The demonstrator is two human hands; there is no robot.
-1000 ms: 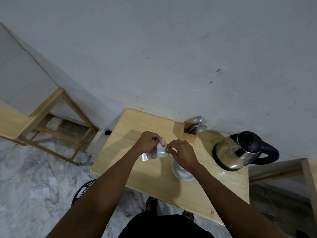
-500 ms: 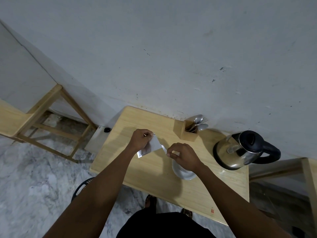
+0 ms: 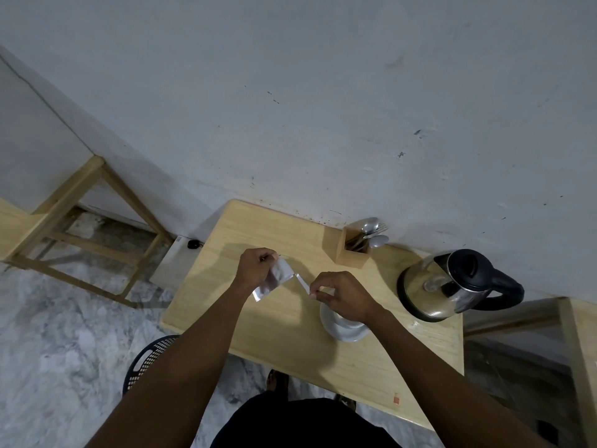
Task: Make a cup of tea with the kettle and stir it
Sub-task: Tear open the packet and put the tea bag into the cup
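My left hand (image 3: 255, 267) pinches a silvery tea sachet (image 3: 274, 279) above the wooden table (image 3: 290, 331). My right hand (image 3: 342, 295) pinches a narrow strip (image 3: 302, 283) torn from the sachet's top; the strip still hangs on at one corner. Under my right wrist stands a white cup on a white saucer (image 3: 347, 331), mostly hidden by the hand. A steel kettle (image 3: 442, 286) with a black lid and handle sits on the table's right end. Spoons stand in a wooden holder (image 3: 353, 248) by the wall.
The table stands against a grey wall. A wooden stool frame (image 3: 80, 227) is on the left, a dark plastic basket (image 3: 145, 360) on the marble floor below the table's left edge, and another wooden piece (image 3: 578, 350) at the far right.
My hands have moved apart, the left one to the left with the sachet, the right one staying over the cup. The torn strip between them has lengthened.
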